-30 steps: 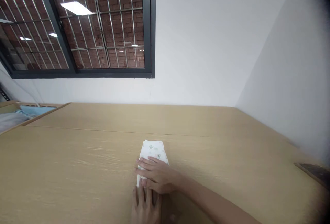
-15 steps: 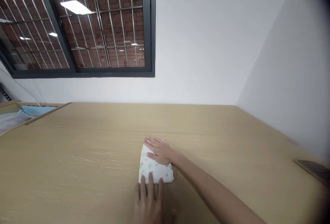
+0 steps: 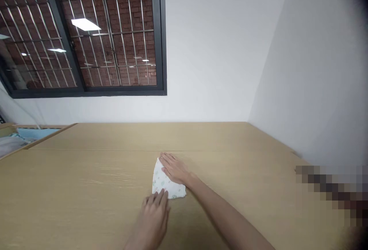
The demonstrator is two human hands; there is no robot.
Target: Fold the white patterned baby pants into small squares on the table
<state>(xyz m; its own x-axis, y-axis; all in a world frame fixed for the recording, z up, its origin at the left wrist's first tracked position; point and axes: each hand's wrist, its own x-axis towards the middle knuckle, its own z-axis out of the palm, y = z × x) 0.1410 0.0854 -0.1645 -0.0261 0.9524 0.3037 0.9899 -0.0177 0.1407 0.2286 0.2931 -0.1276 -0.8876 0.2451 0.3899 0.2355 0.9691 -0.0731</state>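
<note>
A folded white cloth (image 3: pixel 163 183) with a small green and grey print lies flat on the pale wooden surface (image 3: pixel 94 188). My right hand (image 3: pixel 174 169) rests palm down across its far right part, fingers stretched out together toward the far corner. At the near left edge of the cloth, my left hand (image 3: pixel 153 211) touches it with bent fingertips held close to one another. Its thumb is partly hidden at the hand's right side, and no grip on the fabric shows.
Behind the surface is a white wall (image 3: pixel 207 58) with a dark-framed barred window (image 3: pixel 161 50). An open wooden compartment (image 3: pixel 54 138) with blue and whitish fabric sits at the far left. A blurred-out dark patch (image 3: pixel 330 188) is at the right edge.
My left hand has turned and shifted to the near left edge, its spread fingers drawn together. My right hand stays flat on the cloth. The view has tilted up slightly and turned right.
</note>
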